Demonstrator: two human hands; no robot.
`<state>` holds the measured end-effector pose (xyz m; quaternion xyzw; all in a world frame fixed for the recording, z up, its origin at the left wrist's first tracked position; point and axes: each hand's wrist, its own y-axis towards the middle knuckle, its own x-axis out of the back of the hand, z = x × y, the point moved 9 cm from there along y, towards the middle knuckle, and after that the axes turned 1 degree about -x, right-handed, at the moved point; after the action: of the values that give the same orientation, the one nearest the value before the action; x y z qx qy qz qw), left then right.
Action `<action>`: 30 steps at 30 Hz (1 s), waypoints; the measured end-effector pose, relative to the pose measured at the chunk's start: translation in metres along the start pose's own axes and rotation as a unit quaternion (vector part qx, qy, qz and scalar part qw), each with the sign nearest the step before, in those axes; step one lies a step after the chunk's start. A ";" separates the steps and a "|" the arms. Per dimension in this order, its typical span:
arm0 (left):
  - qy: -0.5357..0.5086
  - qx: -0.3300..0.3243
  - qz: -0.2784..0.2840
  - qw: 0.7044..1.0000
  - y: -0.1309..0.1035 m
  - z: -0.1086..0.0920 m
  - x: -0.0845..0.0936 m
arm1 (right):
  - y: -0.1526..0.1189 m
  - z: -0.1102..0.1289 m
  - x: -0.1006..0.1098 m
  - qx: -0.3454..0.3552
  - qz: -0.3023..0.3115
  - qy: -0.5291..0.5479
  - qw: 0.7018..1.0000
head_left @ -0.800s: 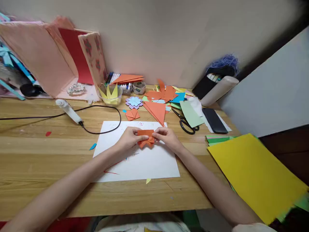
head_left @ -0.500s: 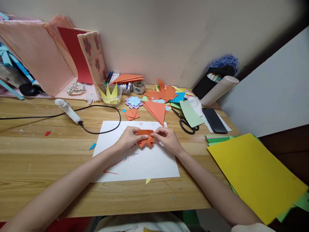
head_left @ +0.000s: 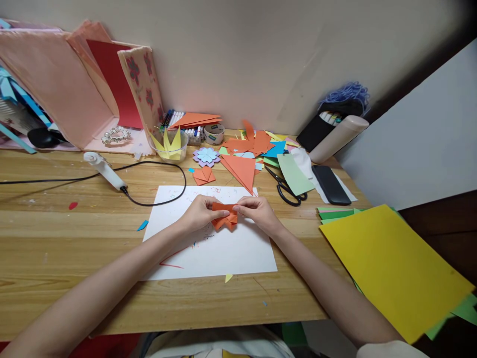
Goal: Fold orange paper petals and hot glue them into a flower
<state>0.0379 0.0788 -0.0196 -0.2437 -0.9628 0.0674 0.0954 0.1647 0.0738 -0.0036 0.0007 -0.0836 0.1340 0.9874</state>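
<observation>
Between both hands is a small folded piece of orange paper, its lower edge pointed and creased. My left hand pinches its left side, the thumb lying across the front. On the upper right corner, the fingers and thumb of my right hand are closed. Under them lies a white sheet marked with coloured smudges and a red line. Just behind the sheet rest an orange folded paper heart and folded orange triangles.
Black scissors lie partly under a pale green paper. Further right are a dark phone and a yellow sheet over the desk edge. A white glue gun with a black cord is at left. A clear bowl holds yellow paper.
The upper edge of the orange paper has tipped slightly, and its upper part looks shorter and darker. Both hands keep their pinch in nearly the same place.
</observation>
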 end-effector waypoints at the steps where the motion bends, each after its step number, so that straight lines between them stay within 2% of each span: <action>1: -0.003 0.001 0.000 1.000 0.000 -0.001 0.000 | 0.000 0.002 0.001 0.008 -0.012 -0.006 1.000; 5: -0.016 0.003 -0.005 1.000 -0.001 -0.003 0.000 | -0.001 0.005 0.002 0.022 -0.053 -0.019 0.998; 11: 0.003 -0.001 -0.008 1.000 -0.002 -0.004 -0.001 | -0.002 0.003 -0.008 0.023 -0.029 -0.006 0.999; 20: 0.008 0.005 -0.006 1.000 -0.004 -0.005 -0.004 | -0.006 0.007 -0.006 0.036 -0.069 -0.058 0.995; 26: 0.009 -0.021 -0.068 0.997 -0.003 -0.010 0.005 | -0.003 -0.006 -0.010 -0.022 -0.030 0.000 0.999; 30: -0.014 -0.002 -0.098 0.995 -0.003 -0.006 0.009 | 0.000 -0.013 -0.012 -0.057 -0.011 0.050 0.997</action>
<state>0.0302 0.0812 -0.0119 -0.1473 -0.9834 0.0591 0.0875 0.1557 0.0714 -0.0180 -0.0612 -0.0412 0.1177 0.9903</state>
